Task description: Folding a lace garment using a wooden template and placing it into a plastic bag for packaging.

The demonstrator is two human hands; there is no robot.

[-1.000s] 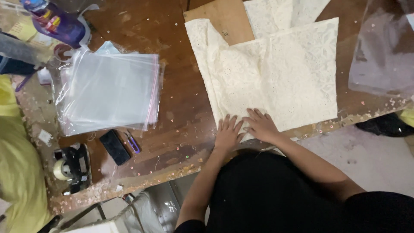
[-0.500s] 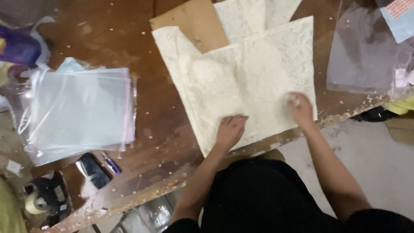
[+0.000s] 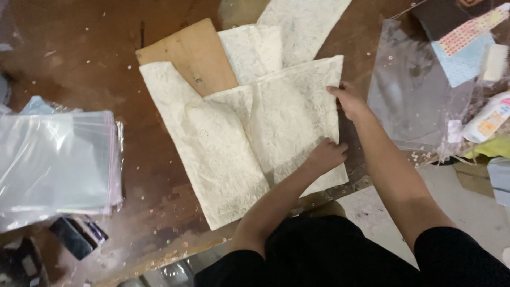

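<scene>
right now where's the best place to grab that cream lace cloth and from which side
Probably its right-hand edge, coming in from the right. The cream lace cloth lies flat on the wooden table, so only an edge can be pinched. Both the right hand and left hand are already there; the far side overlaps the brown board.
</scene>
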